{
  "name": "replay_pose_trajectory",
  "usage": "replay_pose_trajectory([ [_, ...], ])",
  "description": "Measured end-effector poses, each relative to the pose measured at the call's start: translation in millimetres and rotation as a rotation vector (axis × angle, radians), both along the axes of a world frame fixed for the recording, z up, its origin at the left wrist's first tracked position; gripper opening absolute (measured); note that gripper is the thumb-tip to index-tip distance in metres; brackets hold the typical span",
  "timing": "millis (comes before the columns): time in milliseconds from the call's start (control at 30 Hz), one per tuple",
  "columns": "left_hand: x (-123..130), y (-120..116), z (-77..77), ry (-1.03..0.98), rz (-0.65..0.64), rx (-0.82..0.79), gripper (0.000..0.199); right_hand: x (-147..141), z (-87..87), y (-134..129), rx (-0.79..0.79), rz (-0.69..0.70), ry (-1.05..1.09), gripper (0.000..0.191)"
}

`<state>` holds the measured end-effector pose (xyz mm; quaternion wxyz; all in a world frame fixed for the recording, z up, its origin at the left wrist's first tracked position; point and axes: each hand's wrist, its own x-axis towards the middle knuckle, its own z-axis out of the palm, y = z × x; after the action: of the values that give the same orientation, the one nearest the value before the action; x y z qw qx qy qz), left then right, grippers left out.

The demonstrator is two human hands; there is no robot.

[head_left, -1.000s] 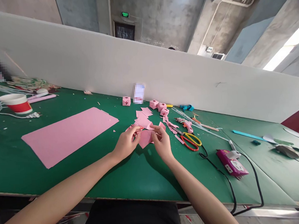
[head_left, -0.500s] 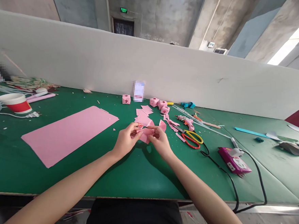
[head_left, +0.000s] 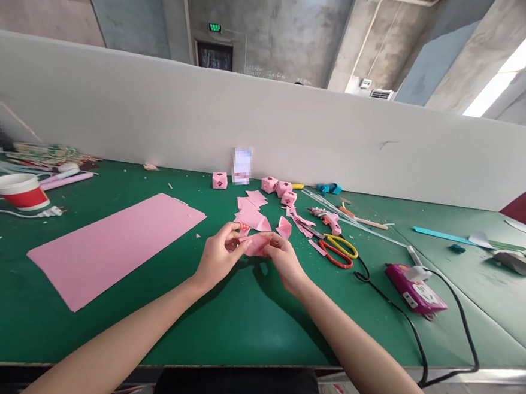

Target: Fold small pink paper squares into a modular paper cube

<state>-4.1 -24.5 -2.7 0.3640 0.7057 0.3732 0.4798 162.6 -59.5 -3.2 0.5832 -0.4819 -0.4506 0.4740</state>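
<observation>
Between my two hands is a small piece of pink paper [head_left: 256, 244], bent and held just above the table. My left hand [head_left: 222, 254] pinches its left side with thumb and fingers, and my right hand [head_left: 285, 258] grips its right side. Just beyond my fingers lie loose pink paper pieces [head_left: 251, 205], and a folded pink piece [head_left: 284, 227] rests by my right fingertips. Several pink paper cubes with diamond-shaped openings stand farther back, among them a single cube [head_left: 220, 180] to the left.
Large pink sheets [head_left: 117, 246] lie to the left, near a paper cup [head_left: 17, 191]. Scissors [head_left: 341, 248] with red and yellow handles and a pink glue gun [head_left: 328, 217] are on the right. A purple power strip [head_left: 414, 288] trails a black cable. A white partition [head_left: 330, 132] borders the table's back.
The paper between my hands has turned and now looks more folded, its lower corner no longer hanging down. Both hands stay on it. The camera view has shifted slightly.
</observation>
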Motion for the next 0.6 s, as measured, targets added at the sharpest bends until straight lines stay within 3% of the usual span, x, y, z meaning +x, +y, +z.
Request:
replay_pose_trajectory([
  [200,-0.6,-1.4,2.0,-0.023,-0.022,-0.013,0.033,2.5,-6.6,4.3,0.022,-0.075,-0.07,0.027],
  [400,-1.1,1.1,3.2,-0.162,-0.014,-0.123,0.04,0.6,-0.2,0.6,0.053,-0.044,-0.015,0.025],
  [600,-0.2,3.9,7.5,-0.21,-0.045,-0.239,0.047,1.0,4.9,-3.7,0.085,-0.063,0.031,0.04],
])
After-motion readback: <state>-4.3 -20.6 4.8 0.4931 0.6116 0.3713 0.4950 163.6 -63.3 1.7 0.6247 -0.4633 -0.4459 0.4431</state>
